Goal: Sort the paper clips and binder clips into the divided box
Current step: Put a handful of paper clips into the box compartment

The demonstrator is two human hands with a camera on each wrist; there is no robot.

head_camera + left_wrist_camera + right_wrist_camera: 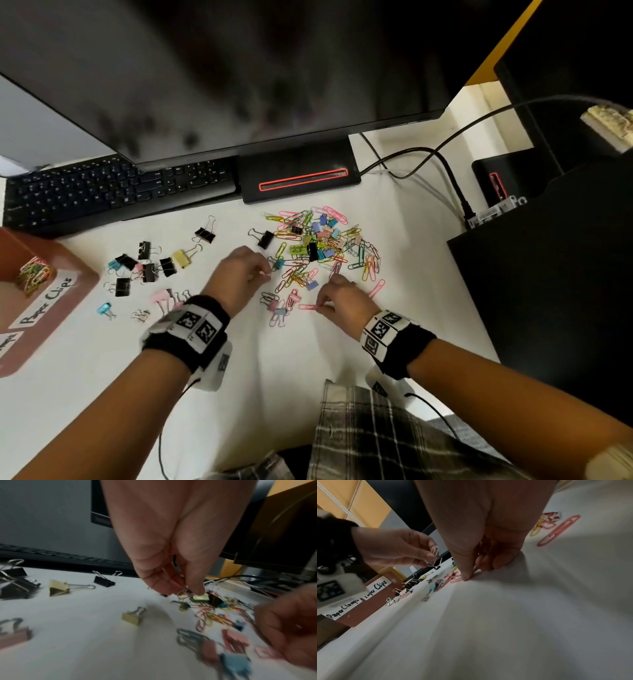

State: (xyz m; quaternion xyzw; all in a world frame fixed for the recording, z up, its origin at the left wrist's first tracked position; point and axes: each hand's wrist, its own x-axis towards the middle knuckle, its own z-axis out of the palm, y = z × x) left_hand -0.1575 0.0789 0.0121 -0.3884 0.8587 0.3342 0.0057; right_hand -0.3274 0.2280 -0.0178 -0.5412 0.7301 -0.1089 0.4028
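A mixed pile of coloured paper clips and small binder clips (318, 243) lies on the white desk. Several binder clips (147, 267), mostly black, sit apart to its left. My left hand (263, 274) is raised at the pile's near-left edge and pinches a pale paper clip (434, 553) between thumb and fingers. My right hand (320, 306) is down on the desk and pinches the end of a pink paper clip (306, 306) lying flat. The brown divided box (51, 308) stands at the far left, labelled "Paper Clips" and "Paper Clamps". One compartment holds a heap of paper clips (34, 274).
A black keyboard (113, 192) and a monitor stand (298, 174) lie behind the clips, under a big dark monitor (222, 68). A black box (548, 291) borders the right side, with cables (428, 154) behind. A lone large pink paper clip (376, 287) lies right of my right hand.
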